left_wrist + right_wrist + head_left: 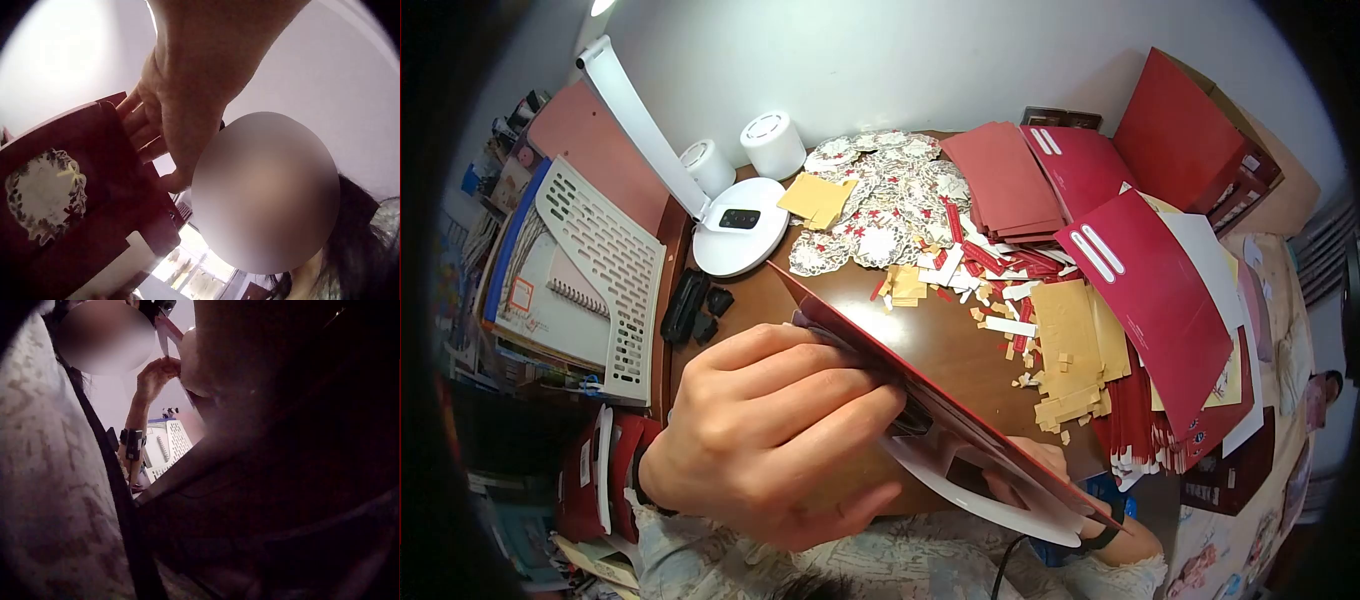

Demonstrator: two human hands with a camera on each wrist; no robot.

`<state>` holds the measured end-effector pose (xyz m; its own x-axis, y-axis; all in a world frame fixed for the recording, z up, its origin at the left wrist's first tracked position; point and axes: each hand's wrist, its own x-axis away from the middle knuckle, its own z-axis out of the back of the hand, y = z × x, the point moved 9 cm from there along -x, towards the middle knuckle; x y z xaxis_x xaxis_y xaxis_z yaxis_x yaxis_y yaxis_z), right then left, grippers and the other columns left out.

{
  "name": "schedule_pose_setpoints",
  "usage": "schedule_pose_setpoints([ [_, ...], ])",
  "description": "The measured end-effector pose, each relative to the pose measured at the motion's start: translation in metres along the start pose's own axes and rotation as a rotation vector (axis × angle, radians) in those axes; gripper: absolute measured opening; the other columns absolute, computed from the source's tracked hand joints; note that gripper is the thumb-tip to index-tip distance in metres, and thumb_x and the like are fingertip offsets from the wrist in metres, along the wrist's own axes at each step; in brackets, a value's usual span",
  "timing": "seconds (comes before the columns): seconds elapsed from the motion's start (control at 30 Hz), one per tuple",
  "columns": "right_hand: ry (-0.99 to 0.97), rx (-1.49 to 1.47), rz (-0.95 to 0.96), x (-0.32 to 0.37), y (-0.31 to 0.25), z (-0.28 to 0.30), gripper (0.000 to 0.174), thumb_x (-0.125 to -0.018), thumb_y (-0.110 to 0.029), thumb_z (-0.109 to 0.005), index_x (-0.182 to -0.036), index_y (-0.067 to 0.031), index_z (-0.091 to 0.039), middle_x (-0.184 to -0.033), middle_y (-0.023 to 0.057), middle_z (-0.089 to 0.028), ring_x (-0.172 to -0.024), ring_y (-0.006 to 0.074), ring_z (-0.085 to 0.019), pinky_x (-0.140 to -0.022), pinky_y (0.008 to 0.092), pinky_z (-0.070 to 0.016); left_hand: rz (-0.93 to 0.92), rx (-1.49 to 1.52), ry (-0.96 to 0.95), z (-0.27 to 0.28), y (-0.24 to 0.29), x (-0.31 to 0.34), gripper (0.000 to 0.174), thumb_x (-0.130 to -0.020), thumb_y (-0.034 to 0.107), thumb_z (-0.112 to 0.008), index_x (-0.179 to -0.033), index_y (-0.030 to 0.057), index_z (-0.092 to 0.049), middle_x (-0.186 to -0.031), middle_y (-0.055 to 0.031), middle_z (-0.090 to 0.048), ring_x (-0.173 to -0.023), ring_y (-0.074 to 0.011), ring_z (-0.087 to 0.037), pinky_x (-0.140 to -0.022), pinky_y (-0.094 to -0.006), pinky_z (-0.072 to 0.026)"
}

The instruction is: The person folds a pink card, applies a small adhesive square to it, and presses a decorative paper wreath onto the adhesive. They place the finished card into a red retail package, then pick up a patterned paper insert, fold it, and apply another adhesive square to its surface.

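My left hand (770, 430) grips the upper end of a dark red folded card (960, 425), held up nearly edge-on over the front of the desk. Its fingers lie along one face and the thumb is at the side edge. In the left wrist view the card's face (112, 169) carries a wreath-shaped paper cutout (47, 197) with a pale bow, and a white strip runs below it. My right hand (1042, 457) holds the card's lower end, partly hidden behind it. The right wrist view is mostly dark.
Wreath cutouts (880, 235) cover the back of the desk, beside a white lamp (740, 240). Paper scraps (1010, 325) and tan paper pieces (1065, 330) lie right of centre. Red sleeves (1150, 290) are piled at the right, and a perforated white rack (605, 270) stands left.
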<state>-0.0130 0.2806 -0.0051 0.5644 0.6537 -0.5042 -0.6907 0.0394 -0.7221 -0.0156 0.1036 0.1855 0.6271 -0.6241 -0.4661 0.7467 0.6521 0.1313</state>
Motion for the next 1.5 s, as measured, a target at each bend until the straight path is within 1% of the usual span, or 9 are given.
schedule_pose_setpoints([
  [0.63, 0.143, 0.090, 0.188, -0.013, -0.020, 0.008, 0.044, -0.086, -0.004, -0.072, -0.124, 0.0012, -0.050, -0.118, 0.0246, -0.066, -0.100, 0.0346, -0.071, -0.078, 0.0386, -0.0627, -0.020, 0.089, -0.028, 0.003, 0.001, 0.001, 0.041, -0.074, 0.037, -0.069, -0.085, -0.0020, -0.069, -0.075, -0.0133, -0.069, -0.066, -0.0265, -0.067, -0.065, -0.0346, -0.0496],
  [0.73, 0.150, 0.094, 0.206, -0.014, -0.021, 0.009, 0.043, -0.086, -0.004, -0.072, -0.123, 0.0015, -0.050, -0.117, 0.0248, -0.066, -0.100, 0.0346, -0.071, -0.078, 0.0386, -0.0628, -0.006, 0.107, -0.059, 0.006, 0.000, -0.002, 0.038, -0.071, 0.029, -0.079, -0.092, -0.0009, -0.069, -0.074, -0.0064, -0.065, -0.064, -0.0222, -0.064, -0.060, -0.0324, -0.0493],
  [0.9, 0.132, 0.067, 0.196, -0.013, -0.020, 0.011, 0.043, -0.086, -0.004, -0.071, -0.124, 0.0017, -0.051, -0.117, 0.0252, -0.067, -0.100, 0.0347, -0.071, -0.077, 0.0384, -0.0628, -0.073, 0.086, 0.025, 0.010, 0.002, 0.002, 0.044, -0.072, 0.037, -0.071, -0.090, -0.0038, -0.071, -0.079, -0.0145, -0.070, -0.069, -0.0289, -0.068, -0.069, -0.0351, -0.0517],
  [1.03, 0.048, 0.096, 0.135, -0.014, -0.017, 0.006, 0.043, -0.086, -0.004, -0.071, -0.124, 0.0017, -0.051, -0.117, 0.0254, -0.067, -0.101, 0.0347, -0.071, -0.078, 0.0382, -0.0627, 0.005, 0.116, -0.047, 0.005, 0.001, -0.002, 0.040, -0.072, 0.030, -0.078, -0.096, -0.0014, -0.069, -0.080, -0.0093, -0.068, -0.070, -0.0245, -0.067, -0.065, -0.0345, -0.0519],
  [1.13, 0.051, 0.099, 0.129, -0.014, -0.018, 0.006, 0.043, -0.086, -0.004, -0.071, -0.123, 0.0020, -0.052, -0.117, 0.0256, -0.067, -0.101, 0.0354, -0.071, -0.078, 0.0385, -0.0625, 0.000, 0.078, -0.067, -0.001, 0.000, 0.005, 0.048, -0.075, 0.040, -0.069, -0.094, -0.0035, -0.070, -0.084, -0.0144, -0.071, -0.076, -0.0291, -0.069, -0.076, -0.0370, -0.0512],
  [1.23, 0.031, -0.169, -0.102, -0.004, 0.008, -0.002, 0.041, -0.087, -0.004, -0.071, -0.123, 0.0028, -0.054, -0.114, 0.0241, -0.068, -0.101, 0.0349, -0.071, -0.081, 0.0383, -0.0605, -0.037, 0.115, 0.069, 0.009, -0.006, 0.007, 0.047, -0.081, 0.039, -0.065, -0.095, -0.0057, -0.071, -0.083, -0.0166, -0.071, -0.077, -0.0297, -0.070, -0.078, -0.0395, -0.0512],
  [1.3, 0.000, 0.097, -0.225, 0.004, 0.006, 0.008, 0.037, -0.088, -0.004, -0.071, -0.122, 0.0036, -0.058, -0.112, 0.0192, -0.070, -0.099, 0.0308, -0.071, -0.086, 0.0347, -0.0576, -0.045, 0.225, 0.346, 0.028, -0.026, 0.019, 0.041, -0.077, 0.026, -0.071, -0.102, -0.0061, -0.070, -0.090, -0.0155, -0.072, -0.081, -0.0299, -0.070, -0.079, -0.0373, -0.0539],
  [1.4, 0.251, -0.067, -0.388, 0.019, 0.028, 0.018, 0.026, -0.093, -0.010, -0.068, -0.116, 0.0024, -0.063, -0.107, 0.0139, -0.070, -0.098, 0.0244, -0.067, -0.087, 0.0356, -0.0526, 0.361, 0.478, 0.655, 0.027, -0.072, 0.048, 0.034, -0.083, 0.009, -0.056, -0.110, -0.0109, -0.063, -0.101, -0.0191, -0.068, -0.096, -0.0262, -0.065, -0.087, -0.0348, -0.0499],
  [1.5, 0.464, -0.125, -0.402, 0.016, 0.033, 0.029, 0.031, -0.095, -0.014, -0.068, -0.117, 0.0048, -0.058, -0.102, 0.0118, -0.068, -0.095, 0.0188, -0.064, -0.084, 0.0327, -0.0492, 0.568, 0.693, 0.541, -0.008, -0.110, 0.055, 0.040, -0.094, 0.014, -0.056, -0.131, -0.0036, -0.053, -0.125, -0.0150, -0.060, -0.113, -0.0210, -0.060, -0.097, -0.0341, -0.0465],
])
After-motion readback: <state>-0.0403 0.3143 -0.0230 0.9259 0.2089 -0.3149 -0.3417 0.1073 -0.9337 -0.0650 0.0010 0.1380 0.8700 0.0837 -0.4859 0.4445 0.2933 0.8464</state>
